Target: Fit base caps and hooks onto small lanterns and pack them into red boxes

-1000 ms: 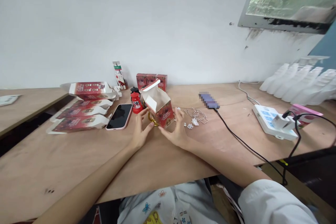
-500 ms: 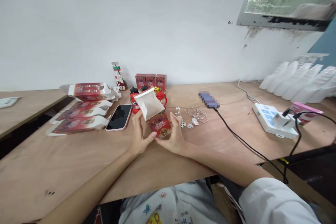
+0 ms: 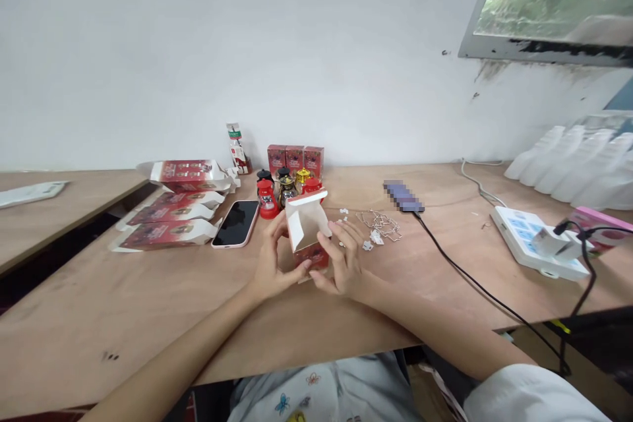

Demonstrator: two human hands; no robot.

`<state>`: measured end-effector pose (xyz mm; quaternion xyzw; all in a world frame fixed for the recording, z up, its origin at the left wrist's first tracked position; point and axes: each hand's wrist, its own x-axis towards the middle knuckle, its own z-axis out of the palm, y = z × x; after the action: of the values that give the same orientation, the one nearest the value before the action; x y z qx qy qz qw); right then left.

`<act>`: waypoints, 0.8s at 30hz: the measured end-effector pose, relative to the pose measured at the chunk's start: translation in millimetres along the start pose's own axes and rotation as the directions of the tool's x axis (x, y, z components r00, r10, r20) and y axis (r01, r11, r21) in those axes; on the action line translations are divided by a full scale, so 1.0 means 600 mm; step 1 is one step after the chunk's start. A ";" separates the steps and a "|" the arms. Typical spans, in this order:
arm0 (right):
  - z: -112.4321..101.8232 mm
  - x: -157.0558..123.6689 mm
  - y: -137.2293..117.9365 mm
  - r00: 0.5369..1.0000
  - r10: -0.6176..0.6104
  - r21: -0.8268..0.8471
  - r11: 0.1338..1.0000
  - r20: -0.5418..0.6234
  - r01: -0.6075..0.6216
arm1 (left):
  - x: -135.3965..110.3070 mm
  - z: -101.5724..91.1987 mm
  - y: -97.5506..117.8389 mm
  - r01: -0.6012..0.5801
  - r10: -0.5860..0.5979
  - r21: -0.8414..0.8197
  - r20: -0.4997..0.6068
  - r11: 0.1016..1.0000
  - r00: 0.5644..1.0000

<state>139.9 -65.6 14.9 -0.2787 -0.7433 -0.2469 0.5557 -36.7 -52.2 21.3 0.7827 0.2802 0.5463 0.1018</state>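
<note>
A small red printed cardboard box (image 3: 310,254) is held between my hands near the table's front edge. Its top flap stands up and its white inside shows. My left hand (image 3: 273,257) grips the box's left side, thumb across the front. On the right, my right hand (image 3: 345,260) has its thumb at the front and its fingers on the right-hand edge and flap. Just behind the box stand several miniature lanterns, among them a red lantern (image 3: 268,199) and a gold lantern (image 3: 302,177).
Flattened red boxes (image 3: 168,231) lie at left beside a phone (image 3: 236,223). Closed red boxes (image 3: 295,157) and a small bottle (image 3: 239,155) stand by the wall. Wire pieces (image 3: 383,223), a cabled device (image 3: 404,196), a power strip (image 3: 539,244) and white plastic pieces (image 3: 583,158) are at right.
The box has been tipped so its open top faces me more. My right fingers have moved up onto its flap edge. The view has shifted slightly left.
</note>
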 end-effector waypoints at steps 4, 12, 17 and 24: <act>-0.004 0.002 0.009 0.996 0.085 -0.057 0.995 0.023 -0.084 | 0.002 -0.002 -0.001 -0.107 0.103 0.059 0.063 0.993 0.993; -0.013 0.023 0.031 0.955 0.294 0.018 0.955 0.050 -0.295 | 0.023 -0.026 0.006 -0.180 0.156 0.177 0.139 0.968 0.978; 0.007 0.034 0.073 0.903 0.378 0.135 0.903 0.205 -0.408 | 0.017 -0.030 -0.009 -0.014 0.009 0.158 0.035 0.987 0.999; 0.080 0.031 0.129 0.694 0.396 0.426 0.576 0.601 -0.697 | 0.028 -0.040 -0.016 0.190 -0.193 0.080 0.031 0.978 0.981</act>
<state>156.0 25.8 24.9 -0.3471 -0.7573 0.2754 0.4798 -57.8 -38.5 39.2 0.7658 0.3731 0.5076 0.1292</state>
